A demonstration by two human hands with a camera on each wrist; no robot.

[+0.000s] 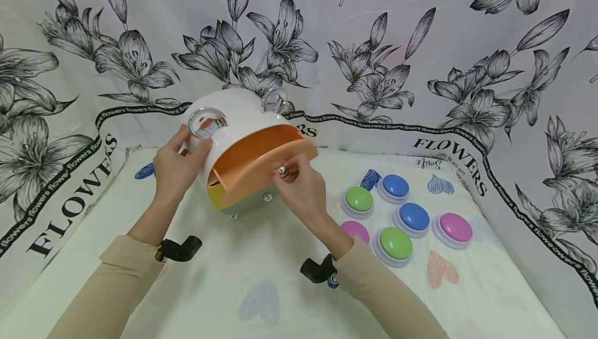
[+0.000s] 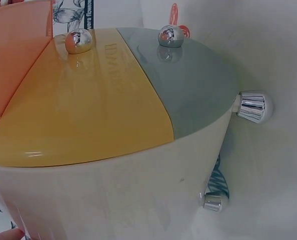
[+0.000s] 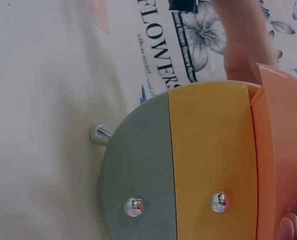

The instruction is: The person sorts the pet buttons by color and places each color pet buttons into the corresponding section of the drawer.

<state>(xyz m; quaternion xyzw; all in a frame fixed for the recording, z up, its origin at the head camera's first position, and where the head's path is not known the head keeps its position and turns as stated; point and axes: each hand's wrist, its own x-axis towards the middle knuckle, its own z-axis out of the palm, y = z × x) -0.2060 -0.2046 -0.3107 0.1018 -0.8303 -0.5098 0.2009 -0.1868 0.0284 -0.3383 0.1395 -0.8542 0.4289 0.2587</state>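
Note:
A rounded white drawer box [image 1: 243, 103] with two shiny rings on top stands tilted at the table's far left. My left hand [image 1: 179, 165] grips its left side, thumb on the shell beside one ring [image 1: 205, 122]. My right hand [image 1: 303, 186] pinches the silver knob [image 1: 282, 171] of the orange drawer [image 1: 247, 173], which leans out at the top and shows its orange inside. Below it, the yellow drawer [image 2: 83, 110] and grey-green drawer [image 2: 198, 85] sit closed, each with a silver knob. Ribbed silver feet [image 2: 253, 106] stick out from the base.
To the right lie several round push buttons in white rims: blue [image 1: 414, 216], green [image 1: 395, 243] and pink [image 1: 455, 227]. The pink one [image 1: 355, 231] nearest my right forearm is partly hidden. A flower-printed cloth [image 1: 374, 69] rises behind the table.

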